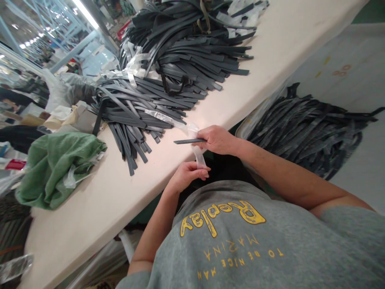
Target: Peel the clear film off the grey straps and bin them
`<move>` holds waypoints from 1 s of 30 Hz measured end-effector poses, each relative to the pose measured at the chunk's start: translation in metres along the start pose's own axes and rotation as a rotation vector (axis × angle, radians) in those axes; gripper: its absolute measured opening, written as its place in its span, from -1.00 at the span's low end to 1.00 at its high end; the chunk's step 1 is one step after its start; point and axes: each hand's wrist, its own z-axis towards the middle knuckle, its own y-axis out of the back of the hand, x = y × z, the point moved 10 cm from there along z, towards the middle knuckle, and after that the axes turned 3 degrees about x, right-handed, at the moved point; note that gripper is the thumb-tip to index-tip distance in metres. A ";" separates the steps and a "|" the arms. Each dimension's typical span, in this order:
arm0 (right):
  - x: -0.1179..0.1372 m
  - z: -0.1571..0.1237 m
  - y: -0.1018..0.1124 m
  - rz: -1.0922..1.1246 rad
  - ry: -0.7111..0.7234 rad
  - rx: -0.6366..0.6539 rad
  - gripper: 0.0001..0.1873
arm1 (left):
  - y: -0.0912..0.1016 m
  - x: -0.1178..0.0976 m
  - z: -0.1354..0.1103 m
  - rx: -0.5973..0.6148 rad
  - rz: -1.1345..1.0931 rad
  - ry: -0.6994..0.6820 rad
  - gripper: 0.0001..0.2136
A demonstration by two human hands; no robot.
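I log right hand (217, 139) clamped on dark strip (187, 141) and clear film (198, 155); left hand (189, 175) pinches the film's lower end.

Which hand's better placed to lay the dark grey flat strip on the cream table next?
Likely the right hand: it holds the dark strip, free end out over the table. The left hand grips the lower end of the translucent plastic band.

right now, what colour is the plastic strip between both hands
Whitish and translucent; the plastic strip shows in the head view.
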 end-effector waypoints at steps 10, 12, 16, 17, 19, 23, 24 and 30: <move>-0.022 -0.016 0.010 0.450 -0.105 -0.138 -0.44 | 0.017 -0.013 0.011 -0.168 -0.360 -0.108 -0.71; -0.020 -0.029 -0.003 0.514 -0.165 -0.055 -0.41 | 0.023 -0.021 0.015 -0.233 -0.491 -0.141 -0.68; -0.015 -0.065 -0.042 0.513 -0.314 0.153 -0.46 | 0.030 -0.044 0.020 -0.277 -0.667 -0.246 -0.72; -0.014 -0.073 -0.048 0.495 -0.345 0.173 -0.48 | 0.032 -0.049 0.020 -0.283 -0.705 -0.265 -0.73; -0.012 -0.082 -0.057 0.450 -0.385 0.191 -0.51 | 0.032 -0.053 0.022 -0.302 -0.780 -0.251 -0.75; -0.009 -0.080 -0.059 0.375 -0.408 0.190 -0.54 | 0.024 -0.048 0.023 -0.355 -0.917 -0.119 -0.72; -0.008 -0.077 -0.057 0.360 -0.404 0.181 -0.54 | 0.022 -0.047 0.023 -0.361 -0.941 -0.101 -0.71; -0.004 -0.060 -0.051 0.318 -0.343 0.174 -0.52 | 0.011 -0.045 0.021 -0.318 -0.942 -0.097 -0.72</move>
